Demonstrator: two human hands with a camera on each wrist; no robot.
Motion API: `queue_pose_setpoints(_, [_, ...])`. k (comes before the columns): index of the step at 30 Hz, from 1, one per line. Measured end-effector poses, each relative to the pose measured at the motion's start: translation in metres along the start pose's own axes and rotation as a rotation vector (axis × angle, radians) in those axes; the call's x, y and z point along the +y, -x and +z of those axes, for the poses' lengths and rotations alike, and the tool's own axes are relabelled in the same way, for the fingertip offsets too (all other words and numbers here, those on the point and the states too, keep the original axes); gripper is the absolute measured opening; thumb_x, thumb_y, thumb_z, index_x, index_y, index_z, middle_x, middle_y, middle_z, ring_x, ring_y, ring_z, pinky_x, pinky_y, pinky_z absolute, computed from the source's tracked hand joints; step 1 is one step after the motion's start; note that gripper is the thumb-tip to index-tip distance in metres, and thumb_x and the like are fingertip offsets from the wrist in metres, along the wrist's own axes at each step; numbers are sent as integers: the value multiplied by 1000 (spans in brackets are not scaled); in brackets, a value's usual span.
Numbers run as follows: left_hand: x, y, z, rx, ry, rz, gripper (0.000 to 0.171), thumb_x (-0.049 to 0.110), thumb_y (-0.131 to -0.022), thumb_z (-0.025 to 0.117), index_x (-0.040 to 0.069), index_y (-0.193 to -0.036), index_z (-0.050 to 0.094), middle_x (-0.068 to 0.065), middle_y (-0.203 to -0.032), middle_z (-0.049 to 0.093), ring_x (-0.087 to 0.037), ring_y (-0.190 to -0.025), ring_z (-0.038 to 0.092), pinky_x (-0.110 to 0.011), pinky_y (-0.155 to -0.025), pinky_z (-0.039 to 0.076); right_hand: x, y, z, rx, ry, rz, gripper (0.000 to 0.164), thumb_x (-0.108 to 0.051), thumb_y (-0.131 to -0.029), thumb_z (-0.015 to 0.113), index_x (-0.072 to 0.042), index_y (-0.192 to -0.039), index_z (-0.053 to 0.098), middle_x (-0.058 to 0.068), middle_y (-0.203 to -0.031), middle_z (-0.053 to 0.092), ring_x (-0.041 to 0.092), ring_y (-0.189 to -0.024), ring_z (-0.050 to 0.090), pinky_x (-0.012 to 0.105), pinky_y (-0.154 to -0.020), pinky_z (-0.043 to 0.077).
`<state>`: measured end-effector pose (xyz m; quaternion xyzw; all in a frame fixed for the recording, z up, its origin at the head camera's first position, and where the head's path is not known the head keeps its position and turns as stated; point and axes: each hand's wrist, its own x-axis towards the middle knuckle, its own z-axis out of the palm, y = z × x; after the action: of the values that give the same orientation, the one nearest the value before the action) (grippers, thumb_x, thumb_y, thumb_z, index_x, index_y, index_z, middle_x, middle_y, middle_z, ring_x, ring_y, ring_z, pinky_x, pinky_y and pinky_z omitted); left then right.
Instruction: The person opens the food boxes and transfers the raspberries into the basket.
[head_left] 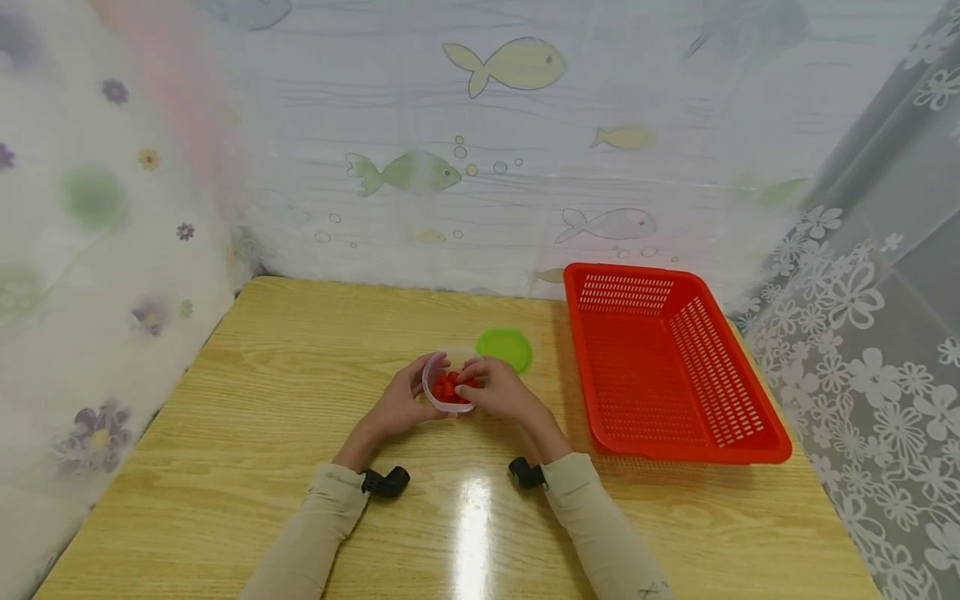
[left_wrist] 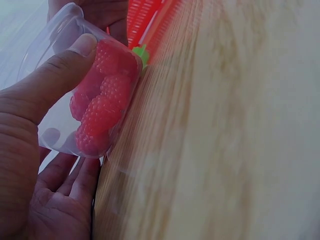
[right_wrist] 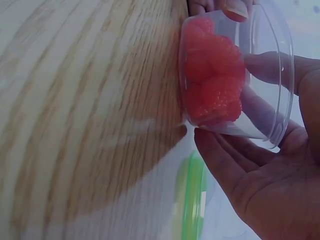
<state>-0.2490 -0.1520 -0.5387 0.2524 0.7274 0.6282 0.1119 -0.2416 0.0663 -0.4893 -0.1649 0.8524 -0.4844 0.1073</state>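
Note:
A clear plastic tub (head_left: 433, 379) holds several red raspberries (left_wrist: 102, 112). My left hand (head_left: 401, 404) grips the tub from the left, with the thumb on the near wall and the other fingers around the far side. My right hand (head_left: 498, 390) is at the tub's right side, its thumb and a finger reaching in over the rim. Those two fingertips are right at the raspberries in the right wrist view, while other fingers lie outside against the wall. I cannot tell whether they pinch a raspberry. Just behind the tub lies a green lid (head_left: 506, 346).
A large red plastic basket (head_left: 637, 446) with slotted sides stands on the right of the wooden table (head_left: 247, 400). A fish-patterned curtain (head_left: 420, 242) hangs along the back. Flowered sheets (head_left: 97, 275) border both sides. Each wrist carries a small black camera (head_left: 386, 482).

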Motion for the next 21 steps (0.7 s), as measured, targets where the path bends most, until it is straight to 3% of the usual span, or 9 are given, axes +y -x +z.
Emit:
queue_pose_setpoints(8, [1,-1,0,9,2,-13,92,-2,-80,85,3,-157,35,-20,-151,48,-34,-144,42,-51,-121,32,1,-3,1,8,-16,30,9,-6,-91,74,1,-95,77,18,-126,61,32,-112,64,37,-93,59])
queue_pose_setpoints(21, [2,2,1,10,-4,-33,92,0,-80,85,5,-157,35,-18,-152,48,-33,-146,41,-49,-121,32,-3,-2,3,14,-29,58,8,-5,-92,73,2,-91,76,18,-126,61,34,-118,60,43,-100,54])
